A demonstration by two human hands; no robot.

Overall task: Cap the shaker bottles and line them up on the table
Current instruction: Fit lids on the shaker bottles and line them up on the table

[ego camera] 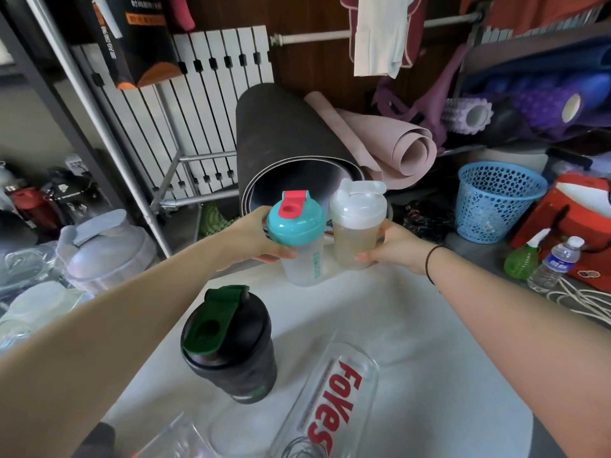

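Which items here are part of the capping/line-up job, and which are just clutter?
Job:
- teal-lid shaker, in left hand
- white-lid shaker, in right hand
- black shaker, capped, upright on table
- clear bottle, lying on its side

Clutter:
- rolled mats
- blue basket
- green spray bottle
- water bottle
- foam roller

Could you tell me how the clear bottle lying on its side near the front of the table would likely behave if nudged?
The clear bottle lies on its side and looks round, so it would probably roll. It appears empty, so likely light. Its smooth surface may be slippery to grip.
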